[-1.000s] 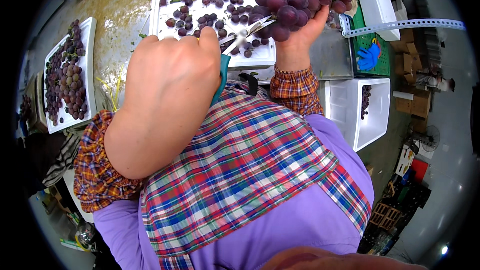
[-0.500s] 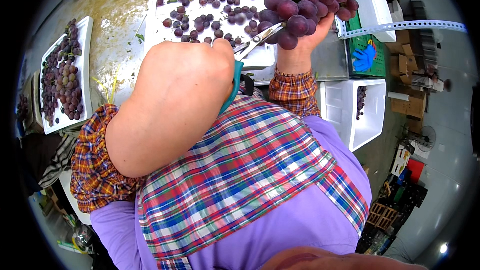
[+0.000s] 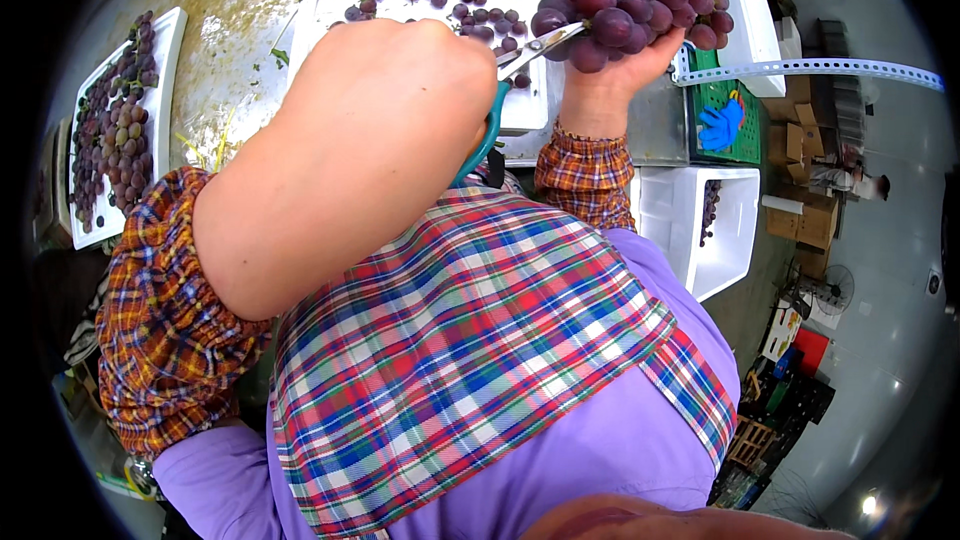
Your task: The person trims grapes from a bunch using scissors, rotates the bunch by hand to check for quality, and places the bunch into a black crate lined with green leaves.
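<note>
My left hand is closed round a pair of scissors with teal handles. The silver blades point right, their tips touching the lower left side of a bunch of dark purple grapes. Whether a stem or berry lies between the blades I cannot tell. From beneath, my right hand holds the bunch up, its fingers mostly hidden behind the berries. Beyond my left hand lies a white tray strewn with loose grapes and bits of green stem.
At left, another white tray carries grape bunches on a wet metal table. To the right are a green crate with a blue glove, a perforated metal strip and a white foam box with grapes inside.
My left hand and the scissors have moved up and a little right. The bunch in my right hand has shifted slightly right, with the blade tips still against it.
</note>
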Tool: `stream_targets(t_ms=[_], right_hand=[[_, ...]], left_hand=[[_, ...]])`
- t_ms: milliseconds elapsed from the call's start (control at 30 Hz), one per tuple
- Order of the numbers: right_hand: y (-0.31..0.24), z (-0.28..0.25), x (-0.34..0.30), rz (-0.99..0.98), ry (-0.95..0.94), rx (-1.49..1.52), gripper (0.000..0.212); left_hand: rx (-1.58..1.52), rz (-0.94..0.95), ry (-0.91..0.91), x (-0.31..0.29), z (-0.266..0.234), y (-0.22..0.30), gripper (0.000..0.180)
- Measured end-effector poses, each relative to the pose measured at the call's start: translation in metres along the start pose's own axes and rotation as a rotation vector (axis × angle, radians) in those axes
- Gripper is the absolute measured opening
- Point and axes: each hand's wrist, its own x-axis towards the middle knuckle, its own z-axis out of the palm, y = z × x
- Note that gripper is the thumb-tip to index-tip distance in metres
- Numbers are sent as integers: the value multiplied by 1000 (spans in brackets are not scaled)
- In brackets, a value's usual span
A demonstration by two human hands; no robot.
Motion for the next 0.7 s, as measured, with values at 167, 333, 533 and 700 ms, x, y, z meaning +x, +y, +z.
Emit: stream_targets(t_ms=[167, 333, 533, 700], right_hand=[[0, 3, 3, 26, -48, 31, 57], [-8, 7, 1, 37, -62, 38, 59], [-8, 26, -6, 43, -135, 167, 61], [-15, 22, 2, 85, -367, 284, 57]], left_hand=[[-62, -85, -56, -1, 7, 8, 14], [-173, -84, -77, 0, 9, 7, 14], [-252, -129, -75, -6, 9, 13, 19], [-277, -142, -41, -12, 19, 19, 33]])
